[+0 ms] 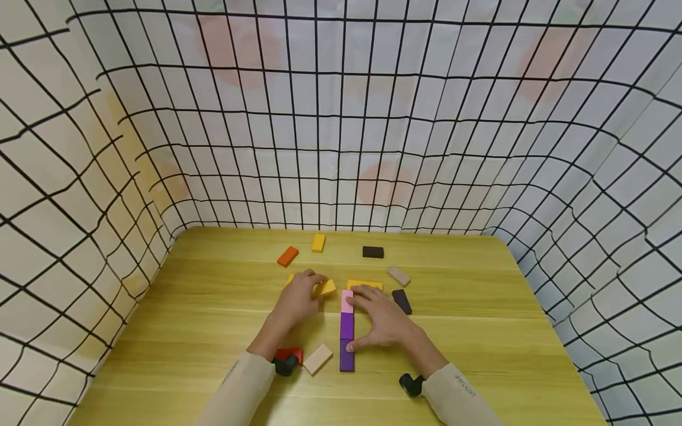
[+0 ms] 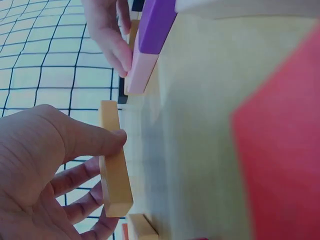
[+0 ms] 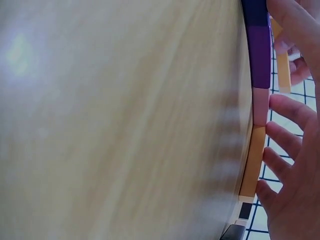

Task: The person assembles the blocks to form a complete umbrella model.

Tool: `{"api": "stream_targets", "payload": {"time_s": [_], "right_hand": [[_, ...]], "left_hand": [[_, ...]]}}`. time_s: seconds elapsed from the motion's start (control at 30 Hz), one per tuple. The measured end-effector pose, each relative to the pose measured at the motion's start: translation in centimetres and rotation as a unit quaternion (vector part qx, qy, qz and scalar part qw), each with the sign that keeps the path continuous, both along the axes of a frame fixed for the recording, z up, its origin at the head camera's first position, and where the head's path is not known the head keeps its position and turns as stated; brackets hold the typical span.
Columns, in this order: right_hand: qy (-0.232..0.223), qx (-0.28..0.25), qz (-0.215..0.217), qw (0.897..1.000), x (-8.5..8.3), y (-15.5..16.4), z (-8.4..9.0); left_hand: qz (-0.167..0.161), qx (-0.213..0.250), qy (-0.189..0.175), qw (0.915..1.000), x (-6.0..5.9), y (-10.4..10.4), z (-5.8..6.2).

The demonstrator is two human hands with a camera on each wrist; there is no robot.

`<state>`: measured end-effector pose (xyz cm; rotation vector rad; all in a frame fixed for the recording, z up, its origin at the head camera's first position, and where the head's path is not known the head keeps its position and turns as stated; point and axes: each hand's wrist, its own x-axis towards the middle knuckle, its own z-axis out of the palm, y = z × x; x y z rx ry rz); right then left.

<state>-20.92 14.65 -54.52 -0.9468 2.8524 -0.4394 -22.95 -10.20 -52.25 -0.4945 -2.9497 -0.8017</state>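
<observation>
My left hand [image 1: 299, 300] pinches a yellow rectangular block [image 2: 116, 175] between thumb and fingers; the left wrist view shows it lifted off the table. Just right of it, a pink block [image 1: 347, 301], a purple block [image 1: 347, 325] and a dark purple block [image 1: 347, 360] lie end to end in a straight row. Across the row's far end lies another yellow block [image 1: 367, 284]. My right hand [image 1: 388, 319] spreads along the row's right side, its thumb on the dark purple block and fingertips at the pink and yellow ones. Partly behind my left hand is one more yellow block [image 1: 289, 278].
An orange block [image 1: 288, 256], a yellow block [image 1: 318, 242] and a black block [image 1: 373, 252] lie farther back. To the right are a beige block [image 1: 398, 276] and a dark block [image 1: 402, 302]. Nearer sit a red block [image 1: 290, 355] and a cream block [image 1: 318, 360]. Grid-patterned cloth surrounds the wooden table [image 1: 479, 355].
</observation>
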Motion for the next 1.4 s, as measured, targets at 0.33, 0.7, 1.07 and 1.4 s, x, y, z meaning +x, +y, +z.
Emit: {"api": "stream_targets", "payload": {"time_s": [0.33,0.7,1.07,1.4], "right_hand": [[0.004,0.004,-0.001,1.000,0.0,0.0,0.2],[0.002,0.004,0.005,1.000,-0.2,0.0,-0.1],[-0.007,-0.003,0.006,1.000,-0.1,0.0,0.0],[-0.008,-0.008,0.006,1.000,-0.2,-0.2,0.2]], "left_hand": [[-0.022,-0.053,0.016,0.9983,-2.2,1.1,0.5],[-0.040,-0.081,-0.005,0.9959,-3.5,2.2,-1.2],[-0.057,-0.070,-0.018,0.9957,-3.4,2.5,-1.5],[-0.058,-0.061,-0.016,0.9963,-3.2,2.6,-1.4]]}}
